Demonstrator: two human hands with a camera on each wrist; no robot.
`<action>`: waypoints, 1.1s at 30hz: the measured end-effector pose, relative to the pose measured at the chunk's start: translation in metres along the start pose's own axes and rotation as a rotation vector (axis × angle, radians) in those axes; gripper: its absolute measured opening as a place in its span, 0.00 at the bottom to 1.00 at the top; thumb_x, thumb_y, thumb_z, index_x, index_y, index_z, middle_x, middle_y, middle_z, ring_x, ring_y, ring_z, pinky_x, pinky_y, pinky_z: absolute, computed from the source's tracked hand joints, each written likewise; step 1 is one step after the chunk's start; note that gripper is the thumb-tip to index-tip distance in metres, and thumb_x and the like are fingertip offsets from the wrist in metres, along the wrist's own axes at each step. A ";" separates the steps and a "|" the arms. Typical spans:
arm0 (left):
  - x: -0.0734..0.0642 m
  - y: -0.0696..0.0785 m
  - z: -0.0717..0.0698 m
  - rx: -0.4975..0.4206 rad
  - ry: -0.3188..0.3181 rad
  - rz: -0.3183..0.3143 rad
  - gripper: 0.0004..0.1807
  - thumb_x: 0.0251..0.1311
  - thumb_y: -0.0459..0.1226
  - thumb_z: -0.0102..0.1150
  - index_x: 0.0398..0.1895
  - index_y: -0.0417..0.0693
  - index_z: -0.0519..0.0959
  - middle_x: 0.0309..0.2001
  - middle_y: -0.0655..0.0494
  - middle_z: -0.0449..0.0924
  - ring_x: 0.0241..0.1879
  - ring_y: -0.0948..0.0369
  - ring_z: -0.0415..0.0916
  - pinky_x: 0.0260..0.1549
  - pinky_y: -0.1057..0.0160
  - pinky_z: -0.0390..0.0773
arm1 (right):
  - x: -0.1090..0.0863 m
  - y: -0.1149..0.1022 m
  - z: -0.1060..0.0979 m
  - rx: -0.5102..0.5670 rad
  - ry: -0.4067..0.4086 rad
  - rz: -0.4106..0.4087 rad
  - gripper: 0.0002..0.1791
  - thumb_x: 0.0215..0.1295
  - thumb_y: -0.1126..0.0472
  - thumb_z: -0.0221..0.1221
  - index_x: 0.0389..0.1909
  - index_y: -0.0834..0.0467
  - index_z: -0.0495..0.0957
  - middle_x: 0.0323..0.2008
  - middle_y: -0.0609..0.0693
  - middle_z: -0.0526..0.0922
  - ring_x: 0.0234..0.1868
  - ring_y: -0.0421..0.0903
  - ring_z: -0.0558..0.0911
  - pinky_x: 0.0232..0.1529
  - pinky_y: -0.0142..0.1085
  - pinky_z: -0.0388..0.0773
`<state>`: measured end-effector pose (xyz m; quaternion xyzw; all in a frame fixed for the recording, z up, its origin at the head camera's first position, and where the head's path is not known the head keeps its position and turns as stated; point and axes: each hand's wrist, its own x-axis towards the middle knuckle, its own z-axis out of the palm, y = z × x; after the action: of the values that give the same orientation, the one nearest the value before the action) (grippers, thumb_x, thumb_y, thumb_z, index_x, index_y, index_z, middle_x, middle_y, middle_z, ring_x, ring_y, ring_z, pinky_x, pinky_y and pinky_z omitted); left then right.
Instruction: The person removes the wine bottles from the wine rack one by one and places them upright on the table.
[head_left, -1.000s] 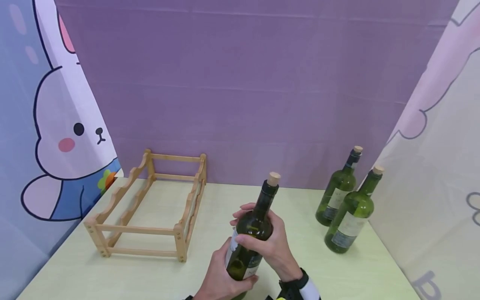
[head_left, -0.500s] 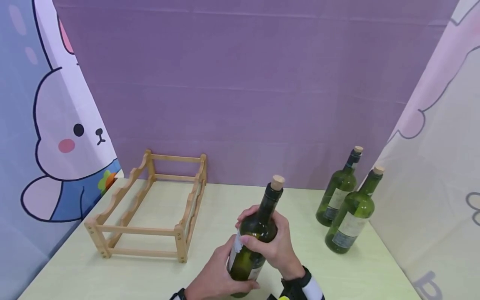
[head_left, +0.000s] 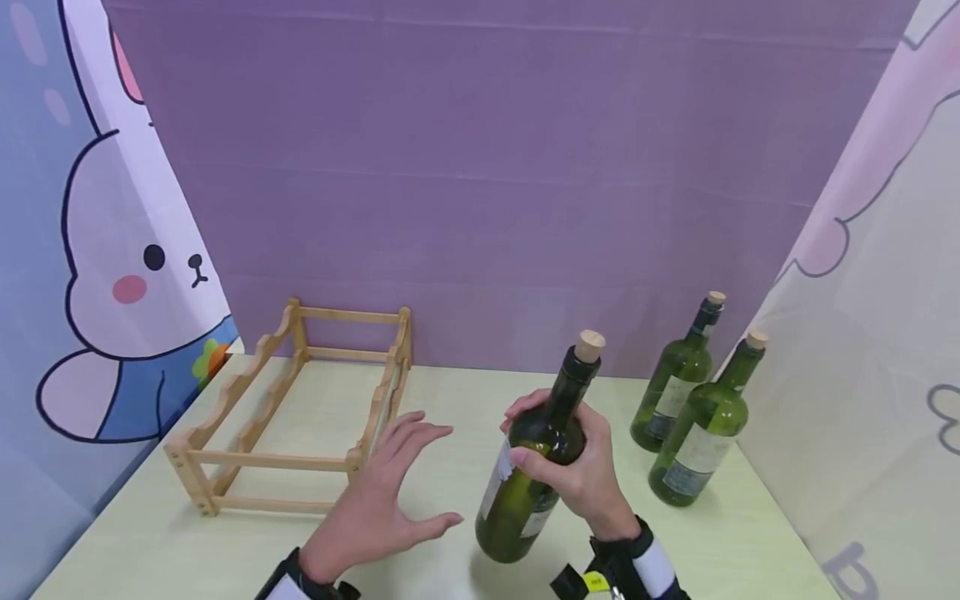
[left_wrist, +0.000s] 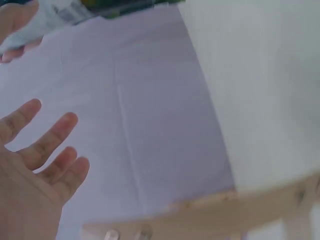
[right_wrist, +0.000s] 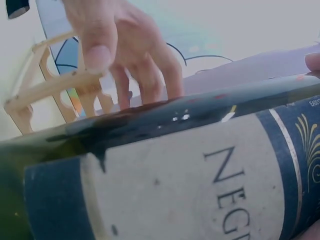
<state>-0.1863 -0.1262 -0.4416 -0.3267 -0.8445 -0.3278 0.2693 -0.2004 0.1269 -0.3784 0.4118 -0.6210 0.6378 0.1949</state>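
A dark green wine bottle [head_left: 517,500] with a cork in its neck is tilted above the table, gripped round its upper body by my right hand [head_left: 581,471]. Its white and blue label [right_wrist: 190,185] fills much of the right wrist view. To the left of the bottle, my left hand [head_left: 382,496] is apart from it, fingers and thumb spread, holding nothing. That hand [left_wrist: 37,165] also shows in the left wrist view, palm visible. Beside it stands a wooden wine rack [head_left: 270,460] with scalloped side rails; the hand hides its near right corner.
Two corked green bottles stand upright at the right, one wine bottle [head_left: 671,383] behind the other bottle [head_left: 705,442]. A purple cloth [head_left: 480,183] hangs along the back of the pale table [head_left: 420,575]. Printed curtains flank both sides.
My left hand has let go of the bottle and moved left toward the rack, its fingers spreading. My right hand has carried the bottle to the right. The rack and the other bottles stay put.
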 end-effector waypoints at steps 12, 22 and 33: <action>-0.007 -0.036 -0.038 0.331 0.093 -0.156 0.50 0.41 0.64 0.68 0.66 0.46 0.70 0.59 0.49 0.70 0.63 0.50 0.61 0.53 0.43 0.67 | 0.016 0.001 -0.038 -0.176 0.073 0.002 0.22 0.48 0.77 0.64 0.48 0.68 0.75 0.42 0.62 0.83 0.42 0.52 0.84 0.46 0.42 0.77; -0.021 -0.051 -0.040 0.496 0.019 -0.298 0.45 0.46 0.69 0.61 0.54 0.42 0.79 0.45 0.45 0.78 0.45 0.47 0.75 0.38 0.43 0.75 | 0.022 0.021 -0.069 -0.263 0.156 0.094 0.23 0.49 0.75 0.68 0.49 0.66 0.76 0.43 0.59 0.83 0.44 0.51 0.83 0.49 0.41 0.76; -0.023 -0.062 -0.036 0.582 -0.058 -0.298 0.31 0.51 0.70 0.56 0.19 0.53 0.79 0.15 0.63 0.67 0.13 0.63 0.63 0.13 0.63 0.64 | 0.032 0.043 -0.095 -0.360 0.220 0.157 0.23 0.52 0.69 0.70 0.50 0.64 0.76 0.45 0.57 0.84 0.46 0.46 0.83 0.49 0.41 0.74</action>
<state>-0.2082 -0.1967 -0.4578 -0.1180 -0.9487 -0.0989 0.2763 -0.2789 0.2028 -0.3708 0.2485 -0.7298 0.5712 0.2816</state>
